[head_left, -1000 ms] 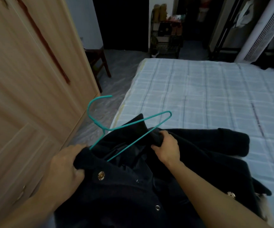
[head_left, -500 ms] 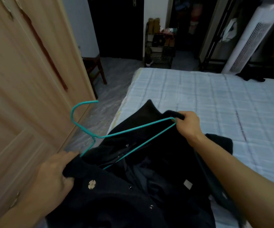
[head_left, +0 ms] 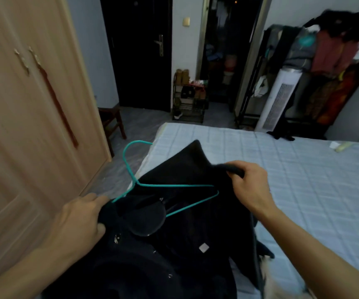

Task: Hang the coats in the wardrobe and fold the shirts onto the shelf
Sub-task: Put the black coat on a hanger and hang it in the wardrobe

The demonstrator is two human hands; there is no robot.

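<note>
Dark coat (head_left: 174, 244) lies over the near-left edge of the bed (head_left: 303, 180), teal wire hanger (head_left: 152, 186) inside its collar. Left hand (head_left: 79, 223) grips the left coat edge; right hand (head_left: 247, 186) pinches the collar. Closed wardrobe (head_left: 23, 126) close left, with a floor strip between.

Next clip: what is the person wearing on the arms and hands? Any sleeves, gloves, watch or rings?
Nothing worn shows. The left hand and right hand are bare: no gloves, and no rings that can be made out in the dim light. The left arm and right arm are bare to the frame's edge, with no sleeve, watch or band in view.
</note>
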